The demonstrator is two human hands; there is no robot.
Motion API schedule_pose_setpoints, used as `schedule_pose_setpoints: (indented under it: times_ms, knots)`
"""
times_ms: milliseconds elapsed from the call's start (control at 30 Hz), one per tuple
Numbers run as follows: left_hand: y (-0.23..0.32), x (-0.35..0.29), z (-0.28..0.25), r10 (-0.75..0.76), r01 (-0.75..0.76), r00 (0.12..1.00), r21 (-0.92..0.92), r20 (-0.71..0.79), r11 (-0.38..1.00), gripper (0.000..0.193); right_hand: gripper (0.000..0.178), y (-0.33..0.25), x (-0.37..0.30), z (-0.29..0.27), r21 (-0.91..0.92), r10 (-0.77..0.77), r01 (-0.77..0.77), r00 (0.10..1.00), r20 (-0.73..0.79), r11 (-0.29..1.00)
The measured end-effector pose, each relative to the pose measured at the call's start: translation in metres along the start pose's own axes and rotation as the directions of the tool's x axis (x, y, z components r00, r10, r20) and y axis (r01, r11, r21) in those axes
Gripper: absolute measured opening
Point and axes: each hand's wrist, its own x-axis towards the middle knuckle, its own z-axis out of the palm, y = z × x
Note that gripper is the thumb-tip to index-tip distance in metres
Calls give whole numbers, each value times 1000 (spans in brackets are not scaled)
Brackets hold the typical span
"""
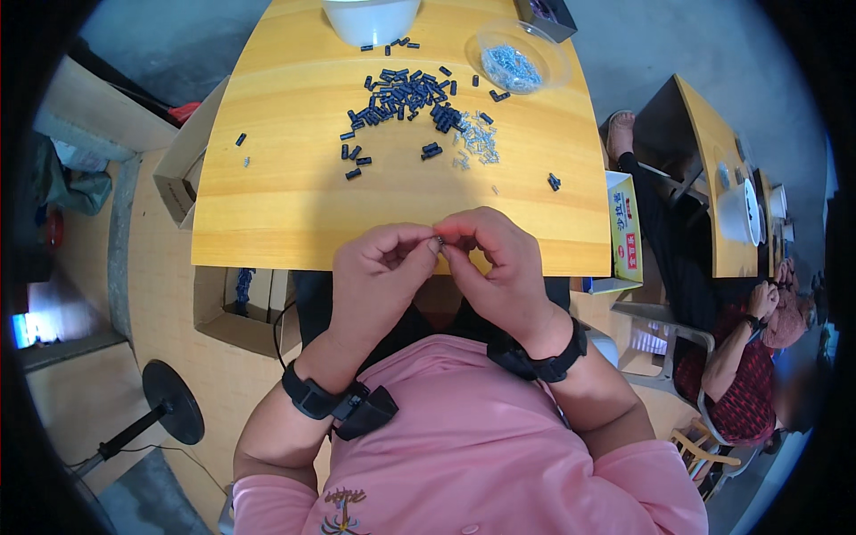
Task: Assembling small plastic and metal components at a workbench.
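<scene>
My left hand [385, 263] and my right hand [496, 263] meet fingertip to fingertip just over the near edge of the wooden table [267, 209]. Pinched between both thumbs and forefingers is a small dark piece [440, 241], mostly covered by the fingers; its kind is too small to make out. Beyond the hands lies a loose pile of short black cylindrical pieces [401, 96]. Right beside that pile, small clear or silvery bits [479, 141] are scattered. A lone black piece [555, 182] rests to the right.
At the table's far side stand a white tub [370, 22], a clear bowl of small bluish pieces [511, 68] and a dark box [548, 18]. Cardboard boxes [234, 312] sit at lower left, near a black round-based stand [173, 401]. Another person [740, 366] sits at a table on the right.
</scene>
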Motion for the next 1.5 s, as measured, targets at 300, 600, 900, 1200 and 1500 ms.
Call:
schedule_pose_setpoints:
  times_ms: [300,600,900,1200,1500]
  knots:
    - [4,0,4,-35,35,999,-24,1,999,13,21,2,0,-4,33,-6,4,999,50,999]
    - [6,3,0,-65,66,997,-32,38,997,13,22,9,-5,-1,159,90,-94,995,34,983]
    - [5,4,0,-6,8,997,-35,82,999,15,21,15,-7,-1,387,205,-224,975,91,894]
    - [0,5,-7,149,-168,978,130,143,977,18,27,7,-3,-4,346,259,-284,959,118,894]
    - [5,4,-2,33,-31,994,-20,102,999,12,23,13,-5,0,417,256,-283,959,120,864]
